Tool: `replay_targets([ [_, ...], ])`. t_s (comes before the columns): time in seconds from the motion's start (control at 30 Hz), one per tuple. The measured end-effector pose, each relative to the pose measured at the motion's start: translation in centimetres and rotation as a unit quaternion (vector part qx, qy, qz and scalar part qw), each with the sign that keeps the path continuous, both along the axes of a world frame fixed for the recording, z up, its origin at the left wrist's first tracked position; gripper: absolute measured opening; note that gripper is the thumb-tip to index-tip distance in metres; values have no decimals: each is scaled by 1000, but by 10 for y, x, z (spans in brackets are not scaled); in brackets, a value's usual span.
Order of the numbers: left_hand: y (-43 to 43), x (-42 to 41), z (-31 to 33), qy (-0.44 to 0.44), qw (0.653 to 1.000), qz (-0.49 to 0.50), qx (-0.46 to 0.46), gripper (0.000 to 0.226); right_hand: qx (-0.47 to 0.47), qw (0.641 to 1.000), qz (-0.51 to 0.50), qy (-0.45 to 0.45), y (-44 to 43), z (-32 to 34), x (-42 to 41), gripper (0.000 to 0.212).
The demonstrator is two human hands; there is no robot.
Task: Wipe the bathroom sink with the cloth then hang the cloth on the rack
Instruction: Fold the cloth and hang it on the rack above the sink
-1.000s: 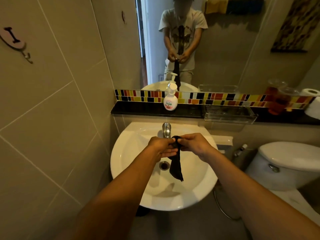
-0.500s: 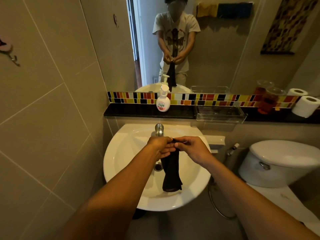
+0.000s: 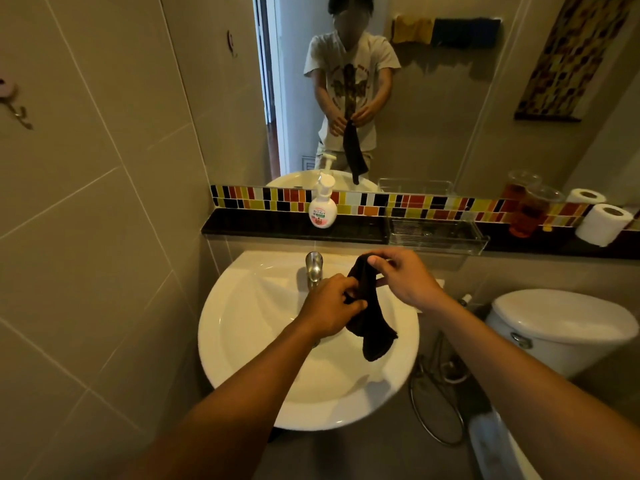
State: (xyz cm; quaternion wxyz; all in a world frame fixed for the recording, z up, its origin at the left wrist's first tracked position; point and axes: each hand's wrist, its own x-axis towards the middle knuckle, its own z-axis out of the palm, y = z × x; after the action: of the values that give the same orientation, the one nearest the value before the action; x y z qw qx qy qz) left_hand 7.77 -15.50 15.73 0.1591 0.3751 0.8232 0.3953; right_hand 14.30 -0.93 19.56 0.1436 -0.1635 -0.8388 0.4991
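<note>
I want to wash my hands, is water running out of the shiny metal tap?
No, the shiny metal tap shows no stream, and the round white sink under it looks dry.

Open basin, crowded back edge
The sink (image 3: 242,327) bowl lay open at lower centre; the faucet (image 3: 313,268) blocked its upper rim.
</note>
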Motion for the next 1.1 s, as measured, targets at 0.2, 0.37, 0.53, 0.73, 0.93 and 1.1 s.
replay_targets([
  [0.2,-8,-11,-19,126,985,-24,-119,24,29,999,-17,-3,22,7,1,22],
  [0.37,-23,-30,-15,252,948,-30,-193,33,65,997,-22,-39,39,-6,10,19],
  [0.53,-24,-46,13,274,950,-28,-149,29,105,992,-42,-63,51,-25,20,15],
  [0.73,-13,-43,30,97,995,13,-12,23,63,995,-65,-50,53,-21,22,17],
  [0.93,-3,-40,28,-73,993,42,84,21,20,995,-98,12,40,-12,19,22],
  [1.1,5,-33,28,-184,966,92,158,22,-134,987,-81,-29,36,-19,22,37],
])
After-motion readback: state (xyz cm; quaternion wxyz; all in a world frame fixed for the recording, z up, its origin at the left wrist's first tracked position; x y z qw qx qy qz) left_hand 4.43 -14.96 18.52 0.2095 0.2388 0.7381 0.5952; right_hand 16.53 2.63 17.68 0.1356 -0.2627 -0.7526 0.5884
